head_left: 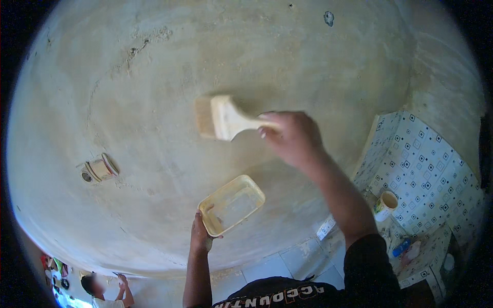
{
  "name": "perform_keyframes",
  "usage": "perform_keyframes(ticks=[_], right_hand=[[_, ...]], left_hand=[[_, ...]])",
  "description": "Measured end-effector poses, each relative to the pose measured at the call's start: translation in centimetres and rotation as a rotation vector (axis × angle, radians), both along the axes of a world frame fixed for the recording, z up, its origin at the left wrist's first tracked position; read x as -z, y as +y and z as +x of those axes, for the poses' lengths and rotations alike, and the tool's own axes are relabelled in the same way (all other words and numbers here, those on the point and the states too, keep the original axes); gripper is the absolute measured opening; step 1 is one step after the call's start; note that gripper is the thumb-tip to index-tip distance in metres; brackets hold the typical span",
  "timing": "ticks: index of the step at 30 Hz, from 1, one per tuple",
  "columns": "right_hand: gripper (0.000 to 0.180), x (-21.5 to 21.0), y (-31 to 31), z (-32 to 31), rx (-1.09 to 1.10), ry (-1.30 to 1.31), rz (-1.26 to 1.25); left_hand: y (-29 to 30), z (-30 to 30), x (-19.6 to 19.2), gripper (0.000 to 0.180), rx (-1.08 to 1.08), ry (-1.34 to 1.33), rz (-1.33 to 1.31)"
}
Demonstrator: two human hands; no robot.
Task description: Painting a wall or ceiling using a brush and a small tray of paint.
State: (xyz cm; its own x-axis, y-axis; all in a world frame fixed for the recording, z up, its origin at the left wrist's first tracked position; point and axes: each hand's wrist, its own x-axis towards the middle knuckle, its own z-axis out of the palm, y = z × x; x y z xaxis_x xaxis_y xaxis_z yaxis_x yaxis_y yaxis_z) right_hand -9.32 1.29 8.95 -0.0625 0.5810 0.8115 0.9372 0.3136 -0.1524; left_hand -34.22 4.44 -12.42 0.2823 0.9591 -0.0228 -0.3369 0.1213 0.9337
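My right hand (292,136) is closed around the handle of a wide, pale paintbrush (228,119). Its tan bristles point left, at the beige, patchy wall (169,92); they look slightly blurred, and whether they touch it I cannot tell. Lower down, my left hand (201,232) grips the lower left corner of a shallow rectangular plastic tray (259,197), cream-coloured and tilted. Inside the tray are a thin film of pale liquid and a few darker bits near the hand.
An electrical fitting (98,168) juts from the wall at left. A crack (134,50) and a hole (328,18) mark the wall higher up. On the right, a patterned tiled nook (416,159) holds a white bucket (385,205) and a blue bottle (401,247). Another person (105,295) is at lower left.
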Motion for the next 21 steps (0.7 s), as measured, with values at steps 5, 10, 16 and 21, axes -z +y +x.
perform_keyframes(ticks=[5,10,16,21], right_hand=[[0.027,-1.9,-1.7,10.5,0.212,0.161,-0.009],[0.024,-2.7,-6.6,17.2,0.84,0.169,0.001],[0.018,-1.1,-5.6,17.4,1.093,-0.25,0.114],[0.025,-1.9,-3.9,3.5,0.859,-0.051,-0.267]], left_hand=[[-0.5,-1.0,1.0,0.054,-0.045,0.039,-0.007],[-0.4,-1.6,1.9,0.054,-0.113,-0.017,-0.067],[-0.8,-1.7,1.9,0.053,-0.066,-0.012,-0.097],[-1.0,-2.5,2.3,0.059,-0.117,0.04,-0.097]])
